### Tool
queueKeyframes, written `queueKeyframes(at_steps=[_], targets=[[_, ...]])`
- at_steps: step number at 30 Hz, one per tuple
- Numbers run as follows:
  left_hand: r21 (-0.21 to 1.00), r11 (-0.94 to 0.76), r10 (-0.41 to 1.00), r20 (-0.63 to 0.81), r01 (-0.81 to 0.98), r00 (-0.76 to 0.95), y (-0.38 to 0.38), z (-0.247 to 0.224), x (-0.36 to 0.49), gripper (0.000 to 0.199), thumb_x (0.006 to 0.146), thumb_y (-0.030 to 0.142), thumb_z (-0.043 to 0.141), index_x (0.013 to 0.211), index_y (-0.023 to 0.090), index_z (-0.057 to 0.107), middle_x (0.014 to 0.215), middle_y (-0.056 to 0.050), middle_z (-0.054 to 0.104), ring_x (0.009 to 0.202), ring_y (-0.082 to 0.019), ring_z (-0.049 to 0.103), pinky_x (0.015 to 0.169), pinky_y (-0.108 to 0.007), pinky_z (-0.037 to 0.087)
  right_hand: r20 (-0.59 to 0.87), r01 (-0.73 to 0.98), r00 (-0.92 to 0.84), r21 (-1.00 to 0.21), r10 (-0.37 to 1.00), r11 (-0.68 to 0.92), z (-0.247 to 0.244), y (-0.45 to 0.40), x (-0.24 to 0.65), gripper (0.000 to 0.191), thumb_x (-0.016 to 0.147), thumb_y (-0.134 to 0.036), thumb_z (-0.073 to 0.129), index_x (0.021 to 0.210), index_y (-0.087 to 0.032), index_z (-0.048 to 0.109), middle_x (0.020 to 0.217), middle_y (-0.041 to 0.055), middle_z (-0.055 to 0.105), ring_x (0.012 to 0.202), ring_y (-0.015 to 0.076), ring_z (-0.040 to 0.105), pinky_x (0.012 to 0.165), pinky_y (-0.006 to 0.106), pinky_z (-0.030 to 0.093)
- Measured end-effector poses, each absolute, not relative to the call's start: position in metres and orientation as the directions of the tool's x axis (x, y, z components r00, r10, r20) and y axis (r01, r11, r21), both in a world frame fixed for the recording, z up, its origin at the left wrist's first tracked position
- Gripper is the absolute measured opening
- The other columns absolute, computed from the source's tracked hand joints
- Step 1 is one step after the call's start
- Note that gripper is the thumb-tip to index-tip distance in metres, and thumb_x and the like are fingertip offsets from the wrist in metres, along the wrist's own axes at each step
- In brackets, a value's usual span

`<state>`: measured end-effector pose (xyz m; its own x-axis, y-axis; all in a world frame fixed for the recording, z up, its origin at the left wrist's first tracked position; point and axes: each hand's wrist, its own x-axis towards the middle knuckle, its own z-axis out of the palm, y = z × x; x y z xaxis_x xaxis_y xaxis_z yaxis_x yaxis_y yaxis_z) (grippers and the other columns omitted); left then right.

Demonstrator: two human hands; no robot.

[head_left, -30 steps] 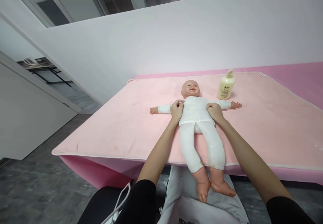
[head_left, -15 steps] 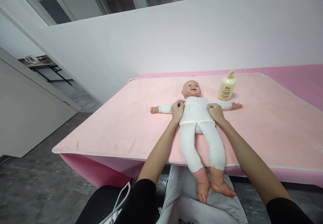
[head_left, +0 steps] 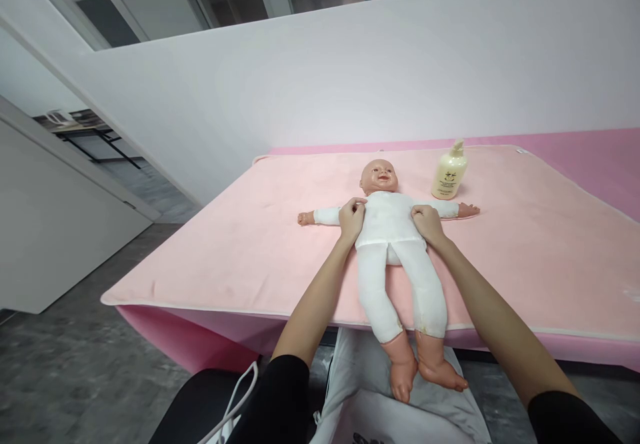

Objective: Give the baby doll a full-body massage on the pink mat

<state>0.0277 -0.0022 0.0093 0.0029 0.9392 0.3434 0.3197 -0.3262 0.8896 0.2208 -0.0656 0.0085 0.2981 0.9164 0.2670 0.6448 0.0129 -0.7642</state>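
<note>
A baby doll [head_left: 389,221] with a white cloth body lies on its back, head toward the wall and arms spread out sideways. Its feet stick out past the table's near edge. My left hand [head_left: 352,219] is closed at the doll's side, under the arm on the left, with the thumb on the chest edge. On the opposite side my right hand [head_left: 427,223] is curled against the doll below the other arm. Both hands' fingertips are partly hidden. Beyond the right hand a pale yellow pump bottle [head_left: 449,172] stands upright near the doll's arm.
A light pink mat [head_left: 225,244] covers the table, over a darker pink cloth [head_left: 600,164]. Behind it rises a white wall [head_left: 400,77]. Below the near edge are a black chair seat [head_left: 187,404], a white cable [head_left: 240,397] and my grey apron [head_left: 360,364].
The view has shifted very slightly. My hands and the doll keep the same positions.
</note>
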Motion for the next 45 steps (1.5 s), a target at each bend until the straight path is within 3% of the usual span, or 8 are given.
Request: queueKeyframes(at_steps=[45], targets=[[0.885, -0.333, 0.936, 0.352, 0.325, -0.001, -0.0018, 0.0082, 0.0275, 0.022, 0.073, 0.016, 0.047, 0.081, 0.018, 0.067, 0.061, 0.003, 0.057, 0.059, -0.012, 0.049, 0.061, -0.024, 0.038, 0.257, 0.634, 0.299, -0.773, 0.919, 0.010, 0.0107, -0.0667, 0.2206, 0.012, 0.056, -0.018, 0.034, 0.047, -0.019, 0.041, 0.049, 0.0004, 0.044, 0.056, 0.0136, 0.040, 0.056, 0.025, 0.025]])
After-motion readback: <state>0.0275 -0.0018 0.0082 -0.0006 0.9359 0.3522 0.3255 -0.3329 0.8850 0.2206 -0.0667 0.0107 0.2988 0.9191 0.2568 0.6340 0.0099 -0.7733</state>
